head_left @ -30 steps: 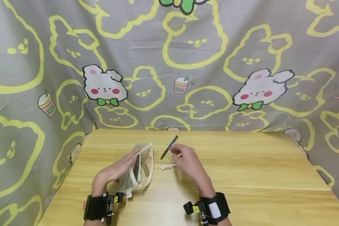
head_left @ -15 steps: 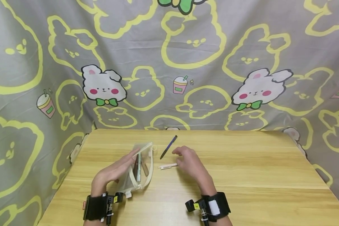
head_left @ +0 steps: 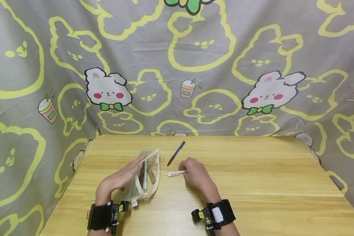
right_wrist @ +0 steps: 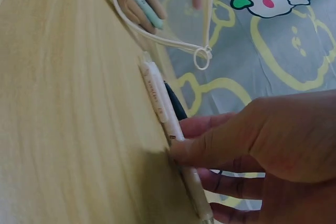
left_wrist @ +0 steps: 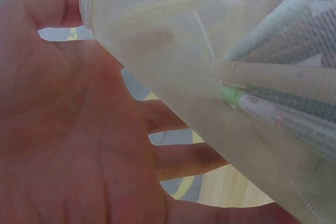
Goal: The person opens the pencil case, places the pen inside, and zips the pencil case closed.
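A translucent mesh pencil case (head_left: 129, 191) with a cream zip edge lies on the table, its mouth facing right. My left hand (head_left: 121, 177) rests along its upper side with straight fingers; in the left wrist view the fingers (left_wrist: 191, 161) pass behind the mesh (left_wrist: 173, 82). Inside the case are several pens, among them a pale green pen (head_left: 145, 177). My right hand (head_left: 197, 175) pinches a white pen (right_wrist: 160, 98) between thumb and fingers, near its right end. Beyond it a dark blue pen (head_left: 176, 153) lies on the table.
The wooden table (head_left: 271, 183) reaches back to a grey cloth (head_left: 153, 55) printed with yellow outlines and white rabbits. The zip's ring (right_wrist: 201, 59) hangs at the case's corner. Black straps with small cameras sit on both wrists.
My right hand has drawn back from beside the blue pen to the white pen and taken hold of it. The left hand and the pencil case stay in place.
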